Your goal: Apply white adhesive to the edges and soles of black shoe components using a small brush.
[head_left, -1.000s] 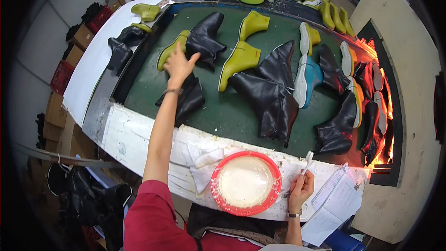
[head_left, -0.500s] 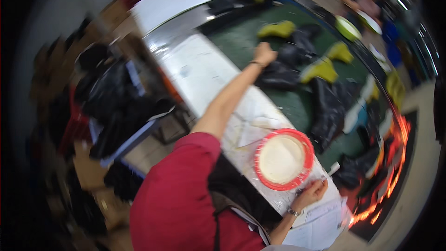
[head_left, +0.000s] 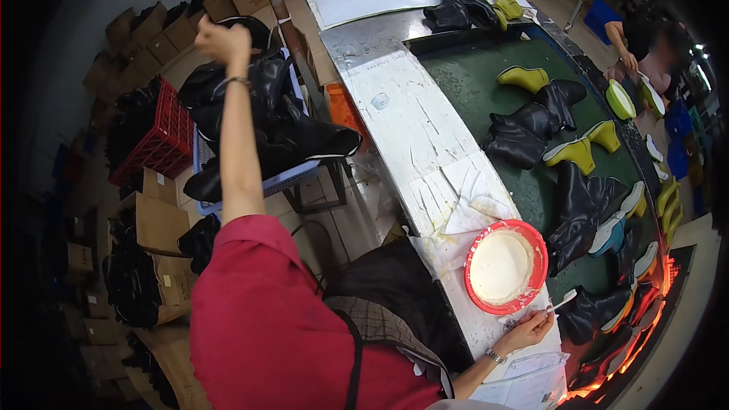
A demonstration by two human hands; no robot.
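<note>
My left hand (head_left: 225,44) is raised over a heap of black boots (head_left: 266,118) in a blue basket (head_left: 292,178). Its fingers look curled together; whether anything is in them I cannot make out. Low on the right, my right hand (head_left: 534,328) rests by the white work board and grips a slim white brush (head_left: 564,301), its head pointing away from me. Just beyond that hand stands a red bowl (head_left: 472,288) of thick cream-coloured paste (head_left: 501,266). On the green belt (head_left: 474,68) lie several black boots (head_left: 524,137) and yellow-green boot-shaped pieces (head_left: 571,155).
A white cloth (head_left: 474,205) lies beside the bowl on the long white board (head_left: 402,121). Papers (head_left: 524,383) sit near my right wrist. A red crate (head_left: 157,133) and cardboard boxes (head_left: 161,224) crowd the left. Orange glow (head_left: 630,357) shows at lower right. Another person's hand (head_left: 629,59) works across the belt.
My left hand has swung from the boots on the belt back left to above the basket. My right hand stays by the bowl. The view has turned left.
</note>
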